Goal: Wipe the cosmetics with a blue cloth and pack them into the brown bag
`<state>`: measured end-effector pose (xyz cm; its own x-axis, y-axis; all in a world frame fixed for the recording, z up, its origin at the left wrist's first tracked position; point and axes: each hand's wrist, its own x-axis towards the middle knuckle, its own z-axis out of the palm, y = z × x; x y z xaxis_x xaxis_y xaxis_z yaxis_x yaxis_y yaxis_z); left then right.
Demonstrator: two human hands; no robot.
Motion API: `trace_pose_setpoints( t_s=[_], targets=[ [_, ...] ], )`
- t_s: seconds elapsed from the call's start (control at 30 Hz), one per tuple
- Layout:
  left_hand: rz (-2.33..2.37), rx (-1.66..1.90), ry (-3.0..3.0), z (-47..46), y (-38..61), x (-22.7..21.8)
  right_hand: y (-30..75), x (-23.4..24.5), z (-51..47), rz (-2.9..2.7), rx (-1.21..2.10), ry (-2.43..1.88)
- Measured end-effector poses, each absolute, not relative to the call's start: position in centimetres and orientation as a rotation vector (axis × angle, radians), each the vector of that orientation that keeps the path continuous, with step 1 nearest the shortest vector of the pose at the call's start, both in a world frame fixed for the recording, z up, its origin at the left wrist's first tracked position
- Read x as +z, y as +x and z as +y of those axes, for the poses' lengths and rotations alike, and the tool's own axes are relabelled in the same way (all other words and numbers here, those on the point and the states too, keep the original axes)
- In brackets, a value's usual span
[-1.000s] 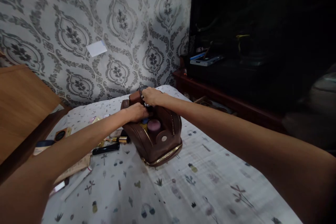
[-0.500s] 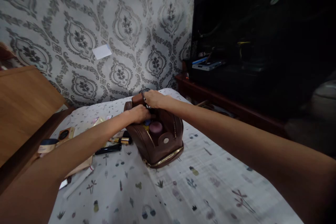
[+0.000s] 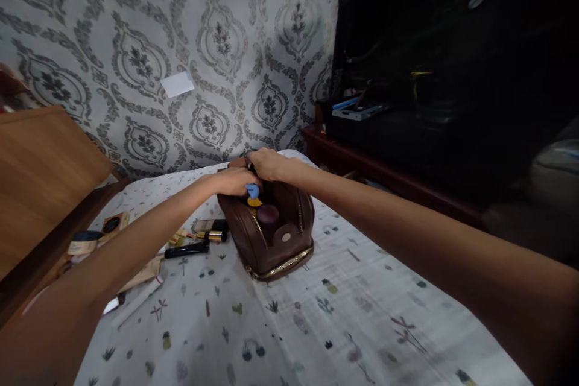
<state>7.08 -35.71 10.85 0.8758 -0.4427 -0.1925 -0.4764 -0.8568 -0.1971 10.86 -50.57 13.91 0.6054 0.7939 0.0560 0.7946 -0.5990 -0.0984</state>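
Observation:
A brown makeup bag [image 3: 271, 259] stands unzipped on the bed, its mouth facing up. My left hand [image 3: 238, 181] is at the left side of the opening, its fingers closed on a small blue item [image 3: 252, 192] with a yellow part [image 3: 255, 202] below it. What the item is, I cannot make out. My right hand [image 3: 266, 164] grips the far rim of the bag, fingers curled over it; the fingertips are partly hidden. Inside the bag sits a round, dusky pink item [image 3: 268, 213]. A flap with a snap button [image 3: 286, 237] hangs at the near edge.
Left of the bag lie several cosmetics: a black tube [image 3: 187, 249], a gold-and-black tube [image 3: 212, 236], a white tube [image 3: 138, 301] and a dark-lidded jar [image 3: 84, 242]. A wooden board [image 3: 49, 175] borders the bed's left, a dark television [image 3: 425, 72] the right.
My left hand has risen slightly out of the bag, and the blue item with its yellow part now shows higher under its fingers. My right hand stays at the far rim.

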Motion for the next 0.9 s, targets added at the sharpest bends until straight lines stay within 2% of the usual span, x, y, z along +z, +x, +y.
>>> trace_pose_setpoints(
  t_s=[0.23,0.43,0.67,0.9],
  targets=[
    [0.61,-0.23,-3.117,-35.5,3.6,12.1,9.2,13.7,-51.6,-1.301,-0.219,-2.654],
    [0.48,-0.753,-3.133,-35.9,-1.8,9.9,7.9,10.1,-52.4,-1.45,0.234,-2.722],
    [0.498,-0.892,-3.143,-36.0,-3.4,8.4,7.6,7.7,-51.9,-1.38,0.561,-2.811],
    [0.482,-0.91,-3.172,-36.2,-3.4,8.4,7.5,7.9,-51.6,-1.333,0.645,-2.817]
  ],
)
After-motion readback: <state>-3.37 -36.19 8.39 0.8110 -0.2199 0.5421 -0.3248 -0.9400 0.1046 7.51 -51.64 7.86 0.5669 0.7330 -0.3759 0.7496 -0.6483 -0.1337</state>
